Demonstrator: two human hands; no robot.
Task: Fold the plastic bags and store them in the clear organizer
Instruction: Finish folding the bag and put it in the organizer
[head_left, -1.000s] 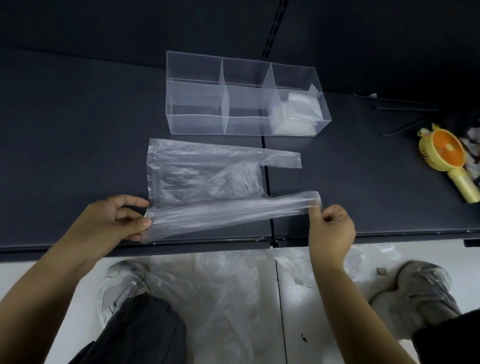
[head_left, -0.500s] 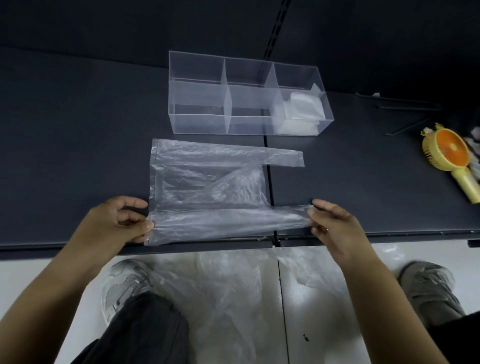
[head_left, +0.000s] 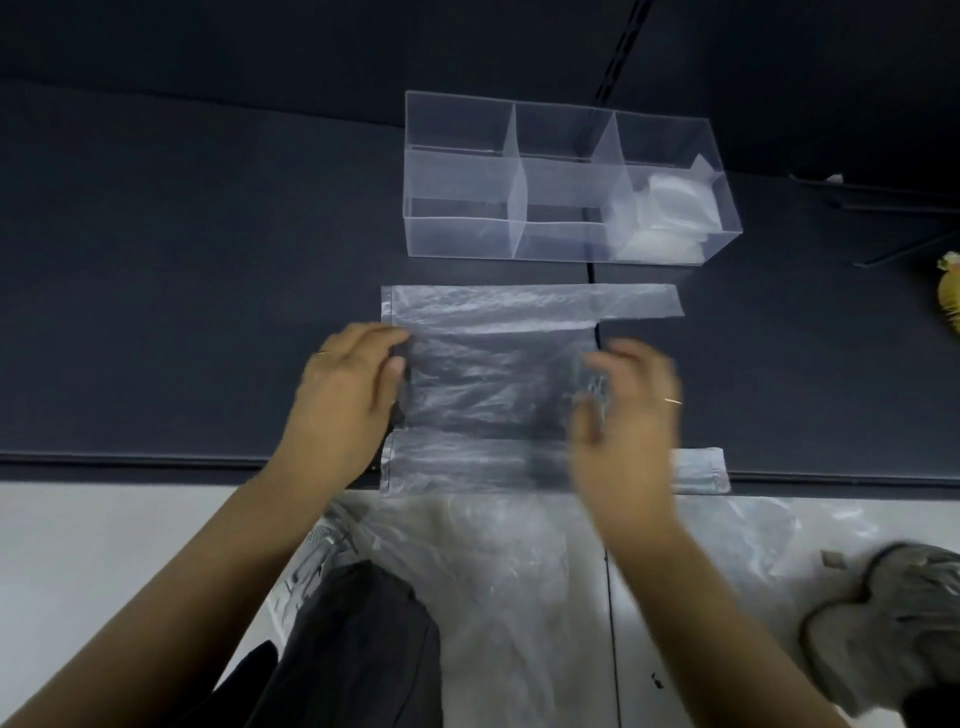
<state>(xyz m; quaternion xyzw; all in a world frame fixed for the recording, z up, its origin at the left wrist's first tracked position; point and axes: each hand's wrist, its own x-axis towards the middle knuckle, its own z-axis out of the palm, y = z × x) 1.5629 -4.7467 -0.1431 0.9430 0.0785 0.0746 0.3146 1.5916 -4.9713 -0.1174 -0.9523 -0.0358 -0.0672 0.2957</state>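
Now, head view (the only one).

- Plastic bag (head_left: 493, 374) lies flat on the dark table (head_left: 156, 312) and spans the gap between the two hands. Its sealed end sits at the left hand's fingertips. The two handle strips run out on the right hand's side: one beyond its fingertips, one back by its wrist along the table's near edge.
- Left hand (head_left: 348, 395): palm down, fingers fairly straight and relaxed, tips on the bag's left edge, thumb alongside. It clasps nothing that I can see. Probably it pins that end so the film does not creep.
- Right hand (head_left: 628, 410): motion-blurred, palm down, fingers spread and slightly bent over the bag's right part near the handle cut. Whether it pinches film or only brushes it I cannot tell.
- Likely reason for the layout: the film is spread flat and kept taut from both ends so the long folds come out square.
- Clear organizer (head_left: 457, 236) stands beyond both sets of fingertips, just past the bag's far edge and not touching it. Folded bags (head_left: 670, 213) fill its right end compartment. The other compartments show nothing inside.
- Loose bags (head_left: 493, 597) lie heaped on the floor below the wrists, presumably the remaining stock.
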